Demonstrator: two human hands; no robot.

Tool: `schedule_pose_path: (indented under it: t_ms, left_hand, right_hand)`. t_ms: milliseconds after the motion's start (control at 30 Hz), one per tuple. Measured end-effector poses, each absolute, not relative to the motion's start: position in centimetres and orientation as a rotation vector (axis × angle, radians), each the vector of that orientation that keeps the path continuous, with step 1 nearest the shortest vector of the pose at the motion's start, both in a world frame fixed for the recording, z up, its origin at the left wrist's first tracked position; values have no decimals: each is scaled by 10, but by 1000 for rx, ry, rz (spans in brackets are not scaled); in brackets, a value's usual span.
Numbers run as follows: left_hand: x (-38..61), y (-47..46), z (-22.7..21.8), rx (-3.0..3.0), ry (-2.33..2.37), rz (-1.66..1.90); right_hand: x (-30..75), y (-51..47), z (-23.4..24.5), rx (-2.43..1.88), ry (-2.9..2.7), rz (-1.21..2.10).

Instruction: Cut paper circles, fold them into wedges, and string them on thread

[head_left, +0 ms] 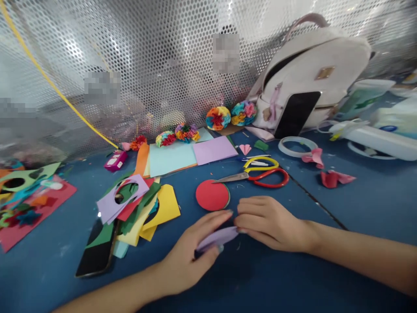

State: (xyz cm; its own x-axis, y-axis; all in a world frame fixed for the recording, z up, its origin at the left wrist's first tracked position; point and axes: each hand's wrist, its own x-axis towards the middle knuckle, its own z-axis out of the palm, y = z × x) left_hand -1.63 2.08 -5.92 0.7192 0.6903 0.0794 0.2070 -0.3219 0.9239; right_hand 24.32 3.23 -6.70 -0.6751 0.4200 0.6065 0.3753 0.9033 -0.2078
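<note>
A purple paper piece (219, 238) with a curved edge is held low over the blue table by both hands. My left hand (192, 250) grips its left side between thumb and fingers. My right hand (269, 221) pinches the right end, fingers closed. Just beyond the hands lies a red paper circle (211, 195), with a green edge showing under it. Scissors (260, 174) with yellow and red handles rest behind, their blade tip on the circle's edge.
Cut paper scraps (143, 206) lie on the left, partly over a phone (97, 252). Behind are a light blue sheet (171, 158), a purple sheet (215, 150) and paper flowers (218, 118). A white backpack (316, 65) leans at a perforated metal screen (146, 56); tape (298, 147) is right.
</note>
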Motion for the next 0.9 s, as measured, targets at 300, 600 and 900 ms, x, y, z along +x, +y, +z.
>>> schedule_pose_path:
  t_ms: [300, 600, 900]
  left_hand:
    - [-11, 18, -59, 1973, 696, 437]
    - [-6, 12, -51, 1486, 817, 438]
    - [-5, 20, -57, 1157, 766, 677]
  right_hand:
    - [244, 30, -70, -558, -2433, 132]
    - [240, 22, -64, -618, -2337, 421]
    - [315, 93, -52, -1059, -2393, 75]
